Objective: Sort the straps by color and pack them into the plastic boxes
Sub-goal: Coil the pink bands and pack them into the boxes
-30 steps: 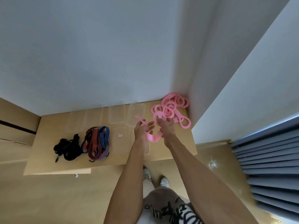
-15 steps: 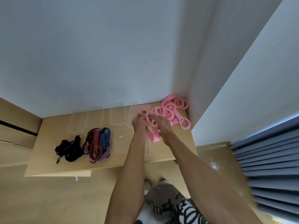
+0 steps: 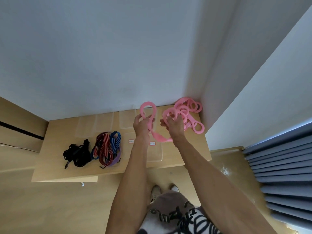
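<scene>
At nine o'clock on the table lie the black straps, with the red, blue and purple bundle just beside them. Clear plastic boxes line the back edge toward twelve. Left hand curls its fingers round a pink strap, looped upward. Right hand grips its other end, touching the pink pile at two o'clock. The risk: the held strap seems caught in that pile, so pulling could drag several off the table.
</scene>
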